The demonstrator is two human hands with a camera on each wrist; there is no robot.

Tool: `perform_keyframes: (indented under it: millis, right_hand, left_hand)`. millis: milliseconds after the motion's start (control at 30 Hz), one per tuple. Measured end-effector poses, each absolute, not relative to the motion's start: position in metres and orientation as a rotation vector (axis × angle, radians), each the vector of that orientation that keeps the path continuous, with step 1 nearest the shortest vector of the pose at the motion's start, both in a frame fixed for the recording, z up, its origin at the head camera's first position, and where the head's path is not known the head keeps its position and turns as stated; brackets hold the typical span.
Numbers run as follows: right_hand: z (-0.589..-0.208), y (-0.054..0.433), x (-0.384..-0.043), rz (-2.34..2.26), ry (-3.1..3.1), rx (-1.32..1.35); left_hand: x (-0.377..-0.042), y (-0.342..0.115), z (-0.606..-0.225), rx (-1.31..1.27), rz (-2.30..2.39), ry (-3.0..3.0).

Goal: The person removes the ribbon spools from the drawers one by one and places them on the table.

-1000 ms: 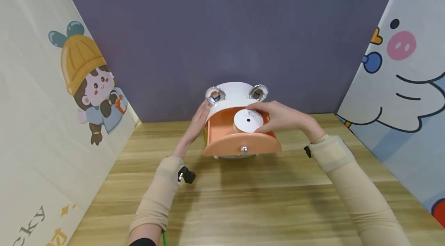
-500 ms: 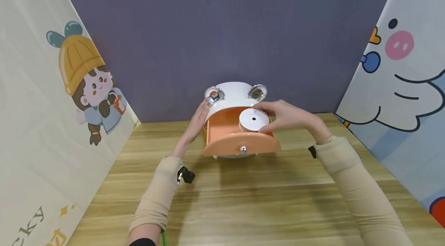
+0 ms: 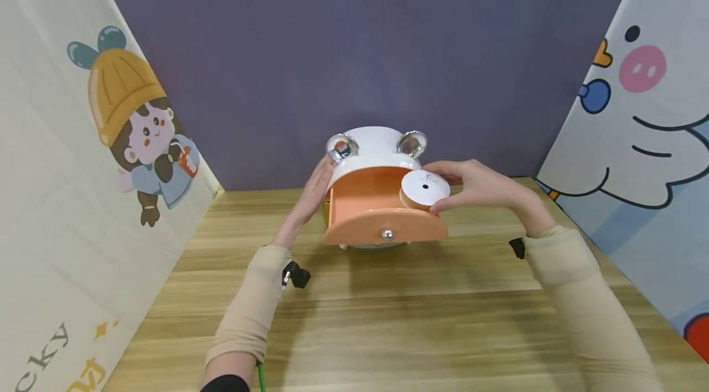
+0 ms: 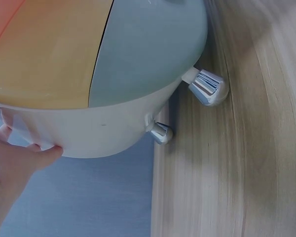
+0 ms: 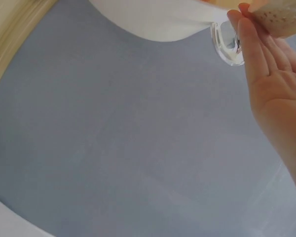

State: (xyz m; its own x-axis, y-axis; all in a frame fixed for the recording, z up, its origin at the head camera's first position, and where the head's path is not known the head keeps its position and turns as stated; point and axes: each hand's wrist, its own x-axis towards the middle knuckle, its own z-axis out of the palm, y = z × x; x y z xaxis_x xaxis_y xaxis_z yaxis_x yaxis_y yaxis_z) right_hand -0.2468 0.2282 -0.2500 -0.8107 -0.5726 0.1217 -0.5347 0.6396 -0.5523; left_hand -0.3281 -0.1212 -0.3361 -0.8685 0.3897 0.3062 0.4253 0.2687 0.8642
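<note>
A white cabinet (image 3: 372, 144) with two silver ear-like rings stands on the table against the back wall. Its orange top drawer (image 3: 354, 229), with a silver knob (image 3: 387, 234), is pulled out. My right hand (image 3: 483, 185) pinches a white ribbon spool (image 3: 416, 194) between thumb and fingers, over the drawer's right side. In the right wrist view the spool (image 5: 281, 19) shows a dotted side. My left hand (image 3: 311, 196) rests on the cabinet's left side; in the left wrist view its thumb and fingertips touch the white wall.
Yellow and grey-blue drawer fronts (image 4: 143, 54) sit shut below the orange one. Short silver feet (image 4: 207, 88) hold the cabinet up. The wooden table (image 3: 376, 318) runs between printed left and right panels (image 3: 637, 158) and the dark back wall (image 3: 365, 41).
My right hand has moved to the right with the ribbon spool, from the drawer's middle to its right edge. The left hand and the cabinet have stayed in place.
</note>
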Motion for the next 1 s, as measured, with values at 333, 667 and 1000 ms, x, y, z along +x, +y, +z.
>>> perform_keyframes:
  millis: [333, 667, 1000]
  right_hand:
    - [-0.252, 0.254, -0.232, -0.91, 2.858, -0.84]
    - [-0.266, 0.288, -0.219, -0.848, 2.981, -0.722]
    - [-0.306, 0.324, -0.207, -0.901, 2.974, -0.614]
  left_hand:
    - [-0.329, -0.121, -0.335, -0.791, -1.758, -2.456]
    - [-0.329, -0.121, -0.334, -0.753, -1.741, -2.483]
    - [-0.329, -0.121, -0.337, -0.779, -1.773, -2.453]
